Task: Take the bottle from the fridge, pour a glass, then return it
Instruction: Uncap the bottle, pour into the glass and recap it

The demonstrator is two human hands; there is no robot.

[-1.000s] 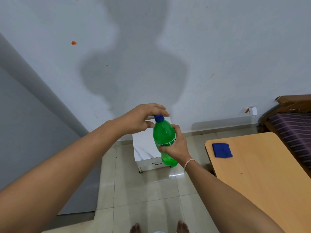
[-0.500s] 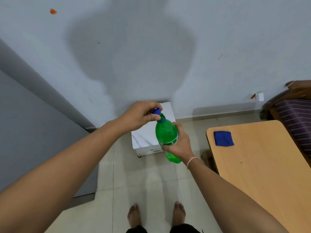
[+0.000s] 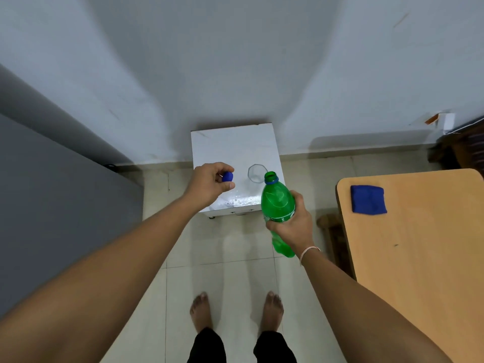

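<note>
A green plastic bottle (image 3: 277,203) stands nearly upright in my right hand (image 3: 293,226), which grips its middle; its mouth is uncapped, with a blue ring below the rim. My left hand (image 3: 209,186) pinches the blue cap (image 3: 227,176) between thumb and fingers, held over the left part of the small white table (image 3: 230,148). A clear empty glass (image 3: 257,173) stands on that table, just behind and left of the bottle's mouth. No fridge interior shows.
A grey panel (image 3: 52,205) fills the left side. On the right is a wooden table (image 3: 424,258) with a blue cloth (image 3: 368,199) on it. A dark chair (image 3: 461,150) sits at the far right. My bare feet (image 3: 235,310) stand on the tiled floor.
The cap has come off the bottle; my left hand has moved left with it. The view tilted down, showing the glass on the white table. The bottle stays in my right hand.
</note>
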